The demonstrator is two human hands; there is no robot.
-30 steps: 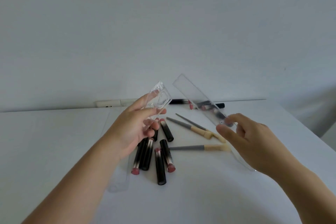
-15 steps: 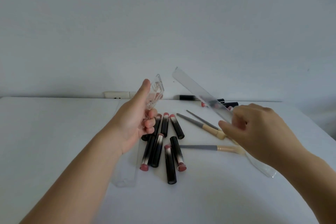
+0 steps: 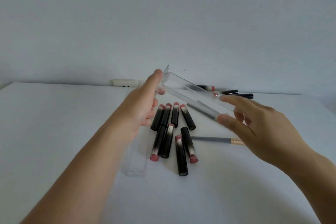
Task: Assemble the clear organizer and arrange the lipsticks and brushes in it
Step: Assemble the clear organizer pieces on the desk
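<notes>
My left hand grips a small clear end panel held upright above the table. My right hand pinches the near end of a long clear panel, whose far end meets the small panel at the left hand. Below them several black lipsticks with pink tips lie in a loose pile on the white table. A grey brush with a pale handle lies to their right, partly hidden by my right hand. Another clear panel lies flat beside my left forearm.
More lipsticks lie at the table's back edge by the wall. A white power strip sits at the back. The white table stretches left and toward me.
The long panel's far end has swung left and now touches the small panel in my left hand. My right hand has shifted its pinch down the long panel.
</notes>
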